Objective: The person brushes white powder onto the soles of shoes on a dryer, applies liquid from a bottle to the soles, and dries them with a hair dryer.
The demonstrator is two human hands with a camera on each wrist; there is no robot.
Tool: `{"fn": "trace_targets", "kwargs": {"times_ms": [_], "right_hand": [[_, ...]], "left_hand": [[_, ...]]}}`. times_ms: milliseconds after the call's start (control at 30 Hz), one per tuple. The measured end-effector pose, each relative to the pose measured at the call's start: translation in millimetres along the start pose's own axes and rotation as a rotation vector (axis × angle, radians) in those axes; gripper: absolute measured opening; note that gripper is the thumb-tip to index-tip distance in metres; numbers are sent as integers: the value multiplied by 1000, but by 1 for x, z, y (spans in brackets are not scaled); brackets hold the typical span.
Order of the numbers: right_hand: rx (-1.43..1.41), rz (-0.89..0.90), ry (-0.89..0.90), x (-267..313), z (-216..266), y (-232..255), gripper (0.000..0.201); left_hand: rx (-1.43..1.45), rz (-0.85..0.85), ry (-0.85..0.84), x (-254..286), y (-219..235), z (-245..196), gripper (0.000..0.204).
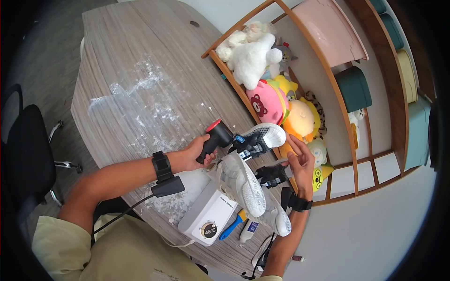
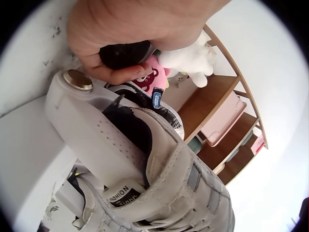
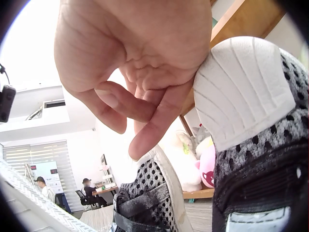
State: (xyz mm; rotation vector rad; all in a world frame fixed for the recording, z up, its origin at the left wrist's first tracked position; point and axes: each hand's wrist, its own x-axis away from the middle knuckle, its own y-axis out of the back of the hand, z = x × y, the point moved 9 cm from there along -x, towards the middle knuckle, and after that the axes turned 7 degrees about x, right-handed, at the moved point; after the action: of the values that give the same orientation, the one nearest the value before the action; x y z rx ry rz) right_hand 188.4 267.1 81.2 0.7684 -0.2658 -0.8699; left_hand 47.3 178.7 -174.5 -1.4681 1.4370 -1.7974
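The left hand [image 1: 193,153] [image 2: 140,24] has its fingers curled round the handle of a black handheld device [image 1: 219,136] [image 2: 123,55] with a red end. Beside it, white shoes [image 1: 243,187] [image 2: 178,193] and black-and-white mesh shoes [image 1: 273,136] [image 3: 241,92] stand on a white shoe dryer [image 1: 199,225] [image 2: 87,121], whose display reads 48°C. The right hand [image 1: 302,164] [image 3: 140,58] is at the mesh shoes, fingers loosely bent and holding nothing; in the right wrist view its edge meets a white sole, though contact is unclear.
White powder [image 1: 136,89] is scattered over the wooden table [image 1: 178,42]. Near the dryer lie a blue-and-yellow brush [image 1: 230,228] and a white tube [image 1: 249,231]. Plush toys [image 1: 255,61] fill a shelf behind. A black chair [image 1: 35,145] stands beside the table; people [image 3: 89,188] sit in the background.
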Motion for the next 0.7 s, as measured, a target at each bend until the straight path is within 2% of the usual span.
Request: {"fn": "trace_targets", "kwargs": {"times_ms": [167,267,367,467,567,667,700], "right_hand": [[7,-11,4,1,4,-1,45],[6,-14,4,1,4,-1,45],[-12,-16,-2,1,-1,1,45],[-20,-21,-1,1,-1,1,45],[-27,-23,7,0,0,0,44],[-35,-22,5,1,-1,0,45],[-38,-20,2,1,-2,0,45]], "left_hand": [[36,59,-11,7,-25,-7,55],[-3,185,-27,12,-55,-15,57],[-39,236,-44,16,-75,-23,59],[-147,284,-162,29,-96,-31,59],[-278,268,-266,42,-112,-35,57],[-477,179,-374,55,-120,-41,55],[-572,198,-464,59,-126,-45,54]]}}
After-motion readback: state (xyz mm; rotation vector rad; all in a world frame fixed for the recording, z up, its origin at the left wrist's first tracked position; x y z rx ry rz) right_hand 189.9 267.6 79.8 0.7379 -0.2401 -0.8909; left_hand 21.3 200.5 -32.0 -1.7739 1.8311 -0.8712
